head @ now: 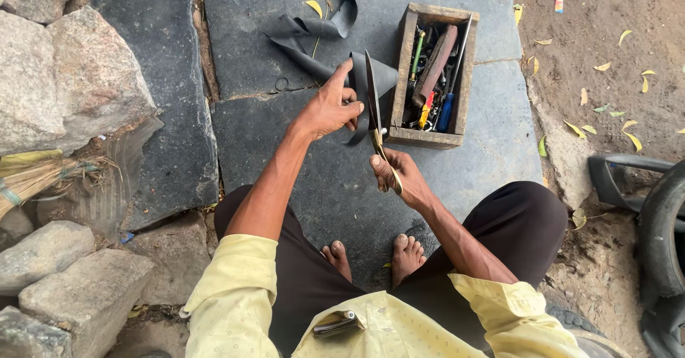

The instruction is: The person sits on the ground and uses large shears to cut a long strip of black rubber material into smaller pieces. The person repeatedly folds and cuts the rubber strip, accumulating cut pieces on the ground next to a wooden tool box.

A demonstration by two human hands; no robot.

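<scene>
Person sits on the stone slab [342, 187], knees apart, both forearms reaching forward. Left hand [330, 107] raised, wrist bent, index finger stretched up, the other fingers curled onto a strip of black rubber sheet [371, 80] — gripping it. Right hand [394, 175] lower, just nearer the body, fingers wrapped tight on the brass-coloured handles of large scissors [374, 108]; blades point up and away into the rubber. Strip trails off to the upper left over the slab. Wooden toolbox [433, 138] with tools sits just right of the hands.
</scene>
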